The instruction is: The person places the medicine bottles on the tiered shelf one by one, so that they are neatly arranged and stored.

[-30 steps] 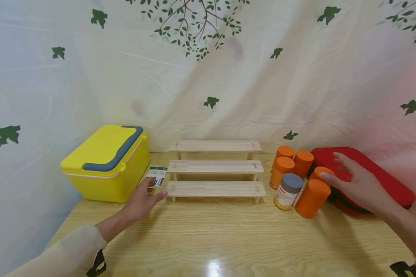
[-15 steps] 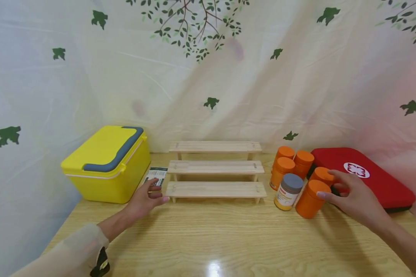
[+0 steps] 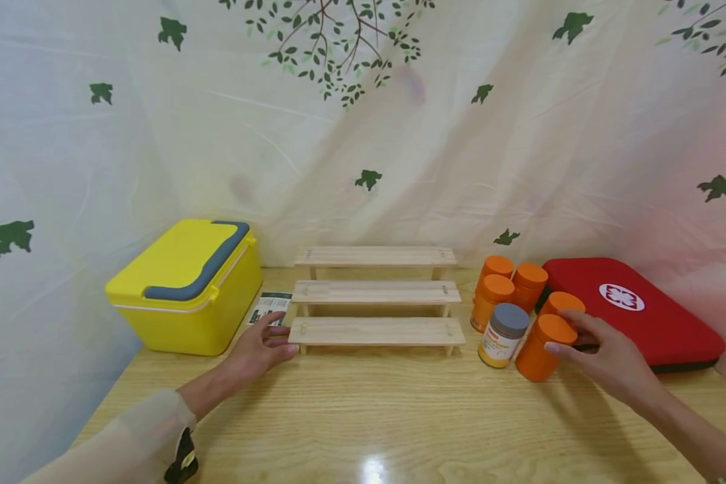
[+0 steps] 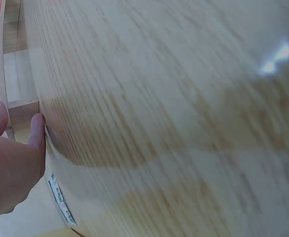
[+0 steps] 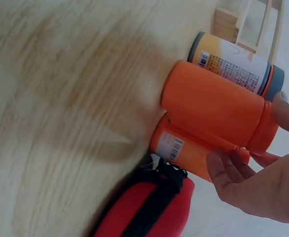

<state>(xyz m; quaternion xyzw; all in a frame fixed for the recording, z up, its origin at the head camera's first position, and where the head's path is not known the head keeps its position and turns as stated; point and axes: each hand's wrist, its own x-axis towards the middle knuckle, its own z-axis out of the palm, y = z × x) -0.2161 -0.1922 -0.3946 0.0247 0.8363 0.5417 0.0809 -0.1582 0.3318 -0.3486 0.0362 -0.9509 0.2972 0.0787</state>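
Observation:
My right hand (image 3: 611, 356) has its thumb and fingers about the lid of the front orange pill bottle (image 3: 538, 356), which stands upright on the table. In the right wrist view, the thumb touches this orange lid and the other fingers curl beside a second orange bottle (image 5: 184, 148). A grey-lidded bottle (image 3: 500, 341) with a white and yellow label stands just left of the front one. At the three-tier wooden rack (image 3: 378, 331), my left hand (image 3: 251, 353) touches the left end of the lowest step. Its thumb lies by the front leg, fingers extended.
Several more orange bottles (image 3: 495, 290) stand behind. A red first-aid case (image 3: 659, 323) lies at the right. On the left sits a yellow box (image 3: 175, 269) with a blue handle, and a printed packet (image 3: 272, 306) lies between it and the rack. A patterned curtain (image 3: 339, 141) hangs behind.
My right hand has come down and left from above the red case to the front orange bottle. My left hand has shifted slightly right, onto the rack's end. The bottles have not moved.

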